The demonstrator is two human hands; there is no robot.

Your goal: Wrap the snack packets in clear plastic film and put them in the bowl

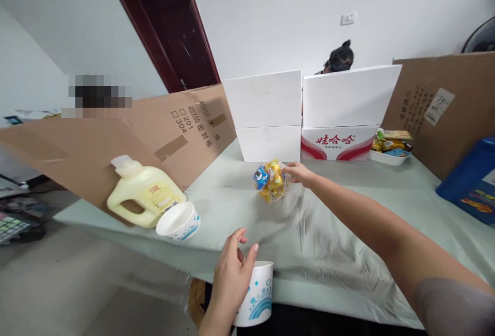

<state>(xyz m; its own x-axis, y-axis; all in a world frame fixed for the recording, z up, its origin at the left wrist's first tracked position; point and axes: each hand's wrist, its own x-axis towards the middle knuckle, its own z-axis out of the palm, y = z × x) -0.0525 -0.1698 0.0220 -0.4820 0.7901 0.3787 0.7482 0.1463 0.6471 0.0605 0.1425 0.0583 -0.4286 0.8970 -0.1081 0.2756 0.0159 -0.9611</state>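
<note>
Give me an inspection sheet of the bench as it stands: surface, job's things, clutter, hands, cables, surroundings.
Surface: table under a wrinkled pale green cloth.
Job's things: clear snack bag; paper cup at the near edge.
Clutter: second cup lying tilted, yellow jug on its side, snack tray, blue container.
Hands: left hand wraps the near cup; right hand pinches the bag.
Cables: nothing seen.
Surroundings: white boxes, cardboard screens, a person behind, dark door.
</note>
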